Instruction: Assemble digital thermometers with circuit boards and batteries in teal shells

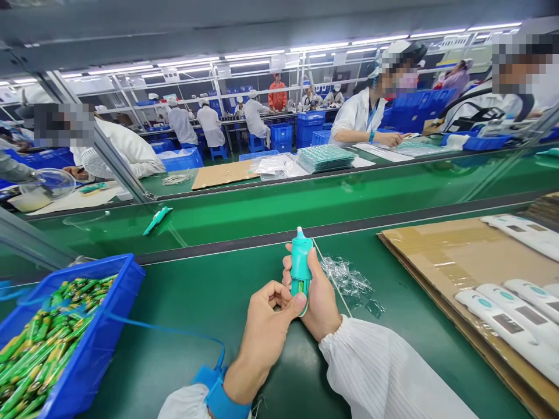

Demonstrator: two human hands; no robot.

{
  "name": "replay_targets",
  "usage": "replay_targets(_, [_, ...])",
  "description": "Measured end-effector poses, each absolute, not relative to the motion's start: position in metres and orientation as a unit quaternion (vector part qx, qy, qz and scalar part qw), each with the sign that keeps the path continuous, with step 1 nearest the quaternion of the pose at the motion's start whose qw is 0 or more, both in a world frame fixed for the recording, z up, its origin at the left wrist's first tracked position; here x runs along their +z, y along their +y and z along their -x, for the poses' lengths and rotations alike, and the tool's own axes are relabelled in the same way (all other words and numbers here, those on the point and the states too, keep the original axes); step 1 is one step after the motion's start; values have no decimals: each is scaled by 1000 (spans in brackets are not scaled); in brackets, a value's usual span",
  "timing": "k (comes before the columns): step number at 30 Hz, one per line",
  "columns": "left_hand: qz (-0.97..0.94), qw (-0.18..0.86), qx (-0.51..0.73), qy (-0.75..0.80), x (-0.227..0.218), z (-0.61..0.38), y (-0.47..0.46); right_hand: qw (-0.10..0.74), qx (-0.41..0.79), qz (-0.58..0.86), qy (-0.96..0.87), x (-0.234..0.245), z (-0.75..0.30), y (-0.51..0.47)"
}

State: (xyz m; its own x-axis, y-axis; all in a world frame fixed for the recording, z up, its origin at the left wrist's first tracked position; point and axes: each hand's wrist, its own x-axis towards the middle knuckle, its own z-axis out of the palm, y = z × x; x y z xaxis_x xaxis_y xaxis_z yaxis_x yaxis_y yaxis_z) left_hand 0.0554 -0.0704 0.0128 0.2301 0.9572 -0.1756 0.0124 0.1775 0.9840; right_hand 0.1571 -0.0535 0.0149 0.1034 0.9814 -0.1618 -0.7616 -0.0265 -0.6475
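My right hand (321,297) is wrapped round a teal handheld device (300,265), held upright above the green mat. A green battery shows in its open lower end. My left hand (266,329) is closed beside it, thumb pressed on the battery end of the device. A blue strap circles my left wrist.
A blue bin of green batteries (98,343) stands at the left. Cardboard (441,256) at the right carries several white devices (509,329). Clear plastic wrappers (349,282) lie beside my right hand. A teal part (157,220) lies on the green conveyor. Other workers sit across the line.
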Motion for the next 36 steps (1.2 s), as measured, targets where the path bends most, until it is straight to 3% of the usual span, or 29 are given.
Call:
replay_targets(5, [-598, 482, 377, 517, 18, -55, -75, 703, 585, 353, -198, 17, -161, -51])
replay_targets(17, [-488, 667, 360, 433, 23, -46, -66, 674, 653, 280, -202, 25, -164, -55])
replay_targets(27, [-522, 643, 343, 444, 14, -50, -69, 663, 642, 321, -214, 17, -155, -61])
replay_targets(29, [-525, 643, 348, 435, 11, -46, -66, 632, 649, 365, -216, 22, -162, -49])
replay_targets(32, [-541, 589, 376, 468, 8, -34, -57, 499, 642, 504, -290, 36, -184, -7])
replay_targets(34, [-539, 546, 403, 499, 5, -24, -49, 425, 600, 582, -347, 49, -202, 33])
replay_targets(36, [-533, 526, 417, 515, 2, -16, -42, 412, 529, 636, -382, 60, -221, 73])
